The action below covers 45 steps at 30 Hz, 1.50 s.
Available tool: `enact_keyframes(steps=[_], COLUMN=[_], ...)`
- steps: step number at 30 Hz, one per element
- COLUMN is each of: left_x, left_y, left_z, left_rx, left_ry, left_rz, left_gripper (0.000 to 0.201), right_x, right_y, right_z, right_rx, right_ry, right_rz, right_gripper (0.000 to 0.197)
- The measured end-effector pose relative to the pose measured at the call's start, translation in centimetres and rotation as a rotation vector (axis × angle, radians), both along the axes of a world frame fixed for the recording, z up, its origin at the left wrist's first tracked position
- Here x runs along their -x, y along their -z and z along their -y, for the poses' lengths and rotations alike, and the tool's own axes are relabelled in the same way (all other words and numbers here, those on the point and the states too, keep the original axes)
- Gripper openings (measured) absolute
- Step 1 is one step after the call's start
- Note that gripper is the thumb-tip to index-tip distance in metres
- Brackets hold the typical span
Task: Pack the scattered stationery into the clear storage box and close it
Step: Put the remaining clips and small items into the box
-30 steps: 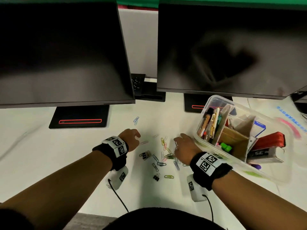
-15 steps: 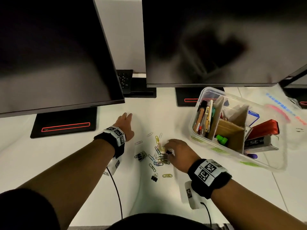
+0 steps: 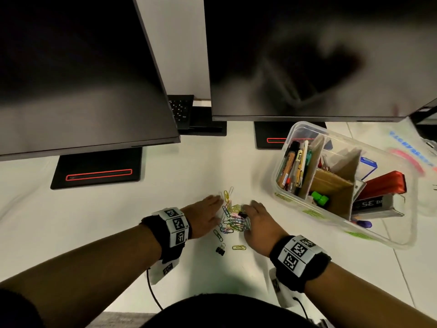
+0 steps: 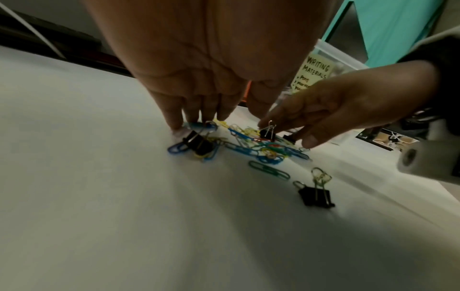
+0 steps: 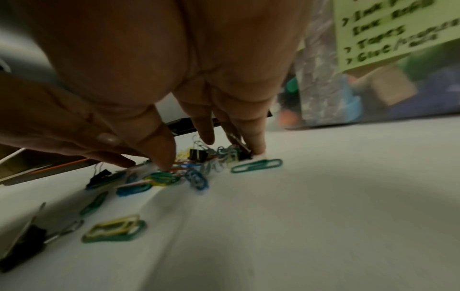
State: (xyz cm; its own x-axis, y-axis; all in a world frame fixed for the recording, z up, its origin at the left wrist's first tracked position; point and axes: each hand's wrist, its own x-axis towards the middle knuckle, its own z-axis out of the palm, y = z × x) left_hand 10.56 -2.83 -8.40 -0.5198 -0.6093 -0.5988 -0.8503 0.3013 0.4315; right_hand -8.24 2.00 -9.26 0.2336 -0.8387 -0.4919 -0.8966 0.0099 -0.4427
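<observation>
— Hands first, since they are nearest: what are they doing?

— Both are lying low on the white bench (image 3: 146, 209). The left hand (image 3: 203, 215) is pressing down with straight fingers (image 4: 174, 116) held together, tips touching the left edge of a heap of coloured paper clips (image 3: 233, 221). The right hand (image 3: 256, 223) is standing on the heap's right side, fingers spread and only loosely bent, tips resting among the clips. Neither is gripping anything; both are lying open, with the heap sitting between them.

— Anything loose in front of the heap?

— A black binder clip (image 3: 220, 249) is lying apart on the near side, with a yellow paper clip (image 3: 238, 247) just beside it and a green one (image 3: 218, 235) between them and the heap. More black binder clips are sitting inside the heap itself (image 4: 199, 144).

— And the box?

— The clear storage box (image 3: 287, 143) is standing further back and to the right, apart from the heap, with no lid on it. Cardboard dividers (image 3: 312, 162) are splitting it; pens and markers (image 3: 292, 164) are filling the left compartment, a green item (image 3: 319, 198) is lying in the middle one, and a red thing (image 3: 383, 184) is lying on the right. Handwritten green labels (image 5: 398, 33) are sticking to its wall.

— Behind that?

— Two dark monitors (image 3: 78, 74) are standing on black bases (image 3: 97, 166) at the back.
</observation>
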Motion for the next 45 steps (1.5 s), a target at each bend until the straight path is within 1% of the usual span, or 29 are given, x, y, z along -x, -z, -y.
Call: enact_keyframes(steps=[3,5,7,9,10,11,13,15,17,19,21,23,24,25,28,30,32,34,37,40,42,45], left_x=[-0.8,-1.7,-2.7,-3.3,-3.4,-3.4,-3.2,-2.6,-1.5,0.2,2.0,3.4,4.1,4.6,5.6,5.9,6.1,6.2,6.4,6.6,6.6,6.3], left_y=[-0.2,-0.1,0.4,0.7,0.6,0.5,0.5,0.8,1.1,1.4,1.6,1.8,1.9,1.9,1.9,1.9,1.9,1.9,1.9,1.8,1.3,-0.1], left_z=[-0.4,-0.2,0.0,-0.1,-0.4,-0.8,-1.6,-2.2,-2.5,-2.6,-2.6,-2.5,-2.4,-2.2,-1.7,-1.5,-1.4,-1.4,-1.4,-1.1,-0.8,-0.2], left_rx=[0.025,0.087,0.124,0.149,0.139,0.127,0.115,0.101,0.079,0.068,0.074,0.096,0.103,0.119,0.171,0.193,0.212,0.224,0.227,0.221,0.203,0.208], left_ry=[-0.064,-0.124,-0.159,-0.12,-0.105,-0.108,-0.141,-0.2,-0.253,-0.275,-0.264,-0.231,-0.218,-0.208,-0.163,-0.152,-0.158,-0.136,-0.075,-0.014,-0.06,-0.248], left_rz=[-0.074,-0.096,-0.063,0.019,0.069,0.113,0.165,0.139,0.08,0.034,0.007,0.0,0.0,-0.005,-0.015,-0.03,-0.046,-0.03,0.006,0.094,0.094,0.009], left_gripper=[0.055,0.054,0.059,0.076,0.086,0.094,0.101,0.103,0.106,0.106,0.103,0.095,0.09,0.084,0.064,0.048,0.03,0.02,0.021,0.025,0.025,0.023], right_x=[-0.9,-0.9,-0.8,-0.8,-1.0,-1.0,-1.0,-0.7,-0.5,0.0,0.8,1.0,1.3,1.4,1.8,2.2,2.6,2.9,3.1,3.5,4.1,6.5], right_y=[-0.5,-1.0,-1.0,-0.6,-0.3,0.0,0.6,1.3,1.5,2.2,2.9,2.5,2.1,1.5,0.0,-0.9,-1.6,-2.2,-3.7,-6.6,-8.9,-11.6], right_z=[0.9,1.9,2.8,3.2,3.2,3.1,2.6,1.8,0.9,0.4,0.1,0.1,0.1,0.2,0.3,0.1,-0.1,-0.3,-0.5,-0.3,0.1,1.1], right_rx=[0.023,0.073,0.052,-0.009,-0.019,-0.014,0.024,0.099,0.2,0.27,0.292,0.292,0.29,0.286,0.258,0.275,0.268,0.257,0.261,0.271,0.274,0.284], right_ry=[-0.012,-0.011,-0.082,-0.229,-0.314,-0.376,-0.416,-0.384,-0.391,-0.347,-0.309,-0.299,-0.275,-0.241,-0.115,-0.044,0.006,0.039,0.095,0.207,0.305,0.497], right_rz=[0.143,0.157,0.08,-0.039,-0.104,-0.151,-0.175,-0.143,-0.119,-0.115,-0.104,-0.047,-0.024,-0.015,0.062,0.111,0.105,0.118,0.146,0.239,0.353,0.516], right_gripper=[0.063,0.068,0.081,0.089,0.088,0.085,0.072,0.054,0.043,0.042,0.043,0.031,0.025,0.022,0.027,0.027,0.026,0.027,0.029,0.025,0.022,0.02])
